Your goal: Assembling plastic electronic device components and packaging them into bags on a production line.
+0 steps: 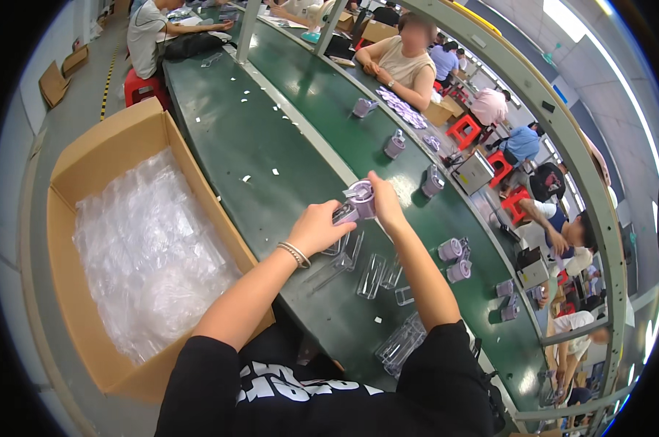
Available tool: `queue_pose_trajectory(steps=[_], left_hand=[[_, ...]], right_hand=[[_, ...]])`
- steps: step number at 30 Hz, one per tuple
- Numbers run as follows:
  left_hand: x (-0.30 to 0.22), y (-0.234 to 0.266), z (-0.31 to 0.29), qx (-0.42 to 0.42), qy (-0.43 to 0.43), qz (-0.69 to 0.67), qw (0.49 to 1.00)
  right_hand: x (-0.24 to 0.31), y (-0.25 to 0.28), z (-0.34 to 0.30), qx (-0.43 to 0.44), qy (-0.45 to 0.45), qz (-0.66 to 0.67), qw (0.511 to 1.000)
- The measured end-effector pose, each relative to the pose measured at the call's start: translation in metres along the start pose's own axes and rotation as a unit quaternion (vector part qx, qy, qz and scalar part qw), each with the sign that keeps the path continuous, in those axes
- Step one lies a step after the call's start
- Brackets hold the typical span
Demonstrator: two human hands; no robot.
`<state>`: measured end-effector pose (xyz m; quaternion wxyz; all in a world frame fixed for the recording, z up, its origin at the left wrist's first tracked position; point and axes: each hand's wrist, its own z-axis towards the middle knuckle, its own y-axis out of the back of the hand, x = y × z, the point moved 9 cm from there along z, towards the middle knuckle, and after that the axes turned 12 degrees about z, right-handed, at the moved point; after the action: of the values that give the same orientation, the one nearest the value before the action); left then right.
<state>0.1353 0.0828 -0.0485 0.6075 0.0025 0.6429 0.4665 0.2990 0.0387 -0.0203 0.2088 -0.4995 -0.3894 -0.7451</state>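
Note:
Above the green workbench, both my hands meet around a lilac, cup-shaped plastic part point(363, 208) with a round rim and a clear piece by it. My right hand point(385, 201) wraps the round part from its right side. Closed on its lower left portion is my left hand point(320, 229), with bracelets at the wrist. The fingers partly cover the part, so I cannot tell if it is one unit or two joined pieces. Just below my hands lie several clear rectangular plastic covers point(371, 277). More clear covers point(401, 344) are grouped near my right elbow.
At my left stands a large open cardboard box point(65, 291) filled with clear plastic bags point(151, 244). Several similar lilac units point(433, 180) stand on the green conveyor belt point(417, 218) beyond a metal rail. A metal frame point(562, 109) arches overhead. A co-worker point(406, 65) sits across.

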Motion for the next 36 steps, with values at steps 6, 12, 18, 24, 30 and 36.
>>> queue_pose_trajectory(steps=[6, 12, 18, 24, 30, 36], left_hand=[[-0.012, -0.014, -0.001, 0.086, 0.000, -0.187, 0.979], [-0.008, -0.010, -0.001, 0.071, 0.017, -0.196, 0.978], [-0.002, -0.014, 0.007, 0.086, 0.020, -0.211, 0.973], [-0.014, -0.013, 0.004, 0.071, -0.037, -0.246, 0.966], [-0.004, -0.007, -0.004, 0.065, -0.004, -0.252, 0.966], [0.000, -0.016, -0.005, 0.139, 0.085, -0.439, 0.883]], right_hand=[[0.015, -0.003, -0.006, 0.103, -0.021, 0.001, 0.994], [0.034, -0.021, -0.010, 0.157, -0.015, 0.082, 0.984], [0.048, -0.011, -0.007, 0.101, 0.028, -0.024, 0.994], [0.045, -0.012, -0.010, 0.147, 0.000, 0.042, 0.988], [0.058, -0.026, -0.009, 0.114, 0.011, -0.066, 0.991], [0.064, -0.009, -0.042, 0.264, -0.031, 0.030, 0.964]])
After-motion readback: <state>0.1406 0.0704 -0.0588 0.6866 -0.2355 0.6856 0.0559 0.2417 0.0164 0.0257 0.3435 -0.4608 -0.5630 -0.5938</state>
